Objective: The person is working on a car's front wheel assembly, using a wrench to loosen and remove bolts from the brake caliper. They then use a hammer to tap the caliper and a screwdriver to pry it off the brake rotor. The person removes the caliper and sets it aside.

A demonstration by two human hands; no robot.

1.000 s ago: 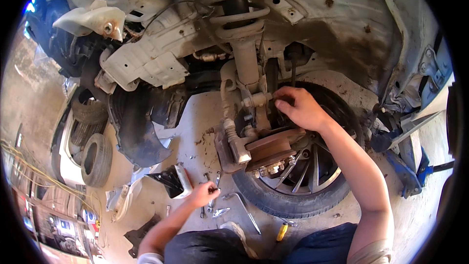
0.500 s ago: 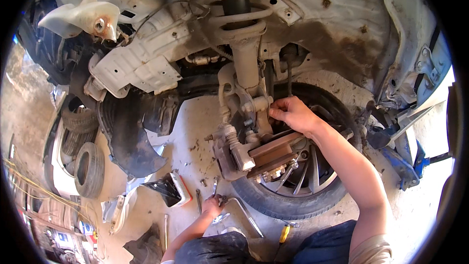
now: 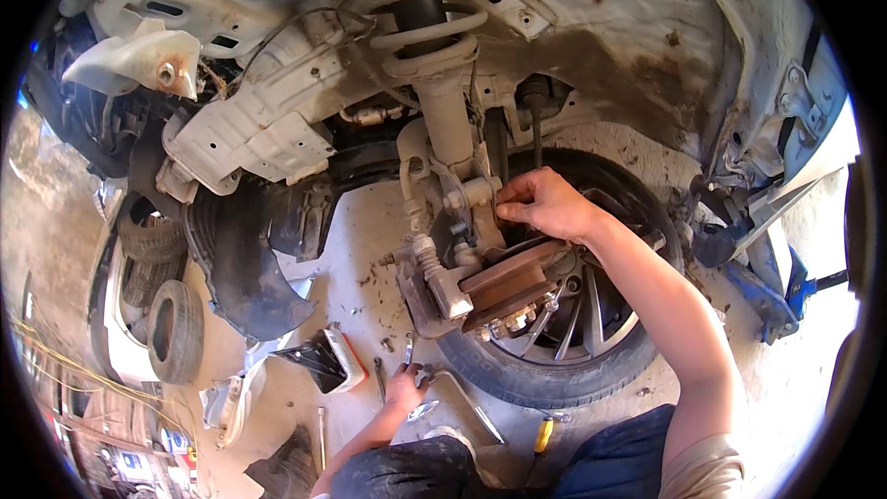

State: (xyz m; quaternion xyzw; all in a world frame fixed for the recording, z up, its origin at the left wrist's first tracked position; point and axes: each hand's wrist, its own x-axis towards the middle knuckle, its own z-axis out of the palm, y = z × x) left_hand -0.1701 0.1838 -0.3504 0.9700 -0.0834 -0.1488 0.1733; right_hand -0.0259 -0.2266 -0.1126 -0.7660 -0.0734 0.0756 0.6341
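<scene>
My right hand (image 3: 545, 205) pinches at the bolted strut bracket (image 3: 471, 192), above the rusty brake disc (image 3: 506, 285); whatever its fingertips grip is hidden. The brake caliper (image 3: 443, 282) hangs left of the disc. A coil spring (image 3: 420, 37) sits on the strut overhead. My left hand (image 3: 405, 390) is low among loose tools, fingers curled on something I cannot make out, beside a small wrench (image 3: 408, 349), a bent steel bar (image 3: 473, 411) and a long wrench (image 3: 379, 379).
An alloy wheel (image 3: 527, 379) lies under the hub. A blue jack (image 3: 762, 305) stands right, a black wheel liner (image 3: 254, 273) hangs left, near stacked tires (image 3: 171, 333). A black-and-silver tray (image 3: 346, 360) and yellow screwdriver (image 3: 543, 436) lie on the floor.
My left hand has moved to the right and slightly down toward the bent bar among the tools. My right hand's fingertips have shifted lower on the bracket, below the bolt.
</scene>
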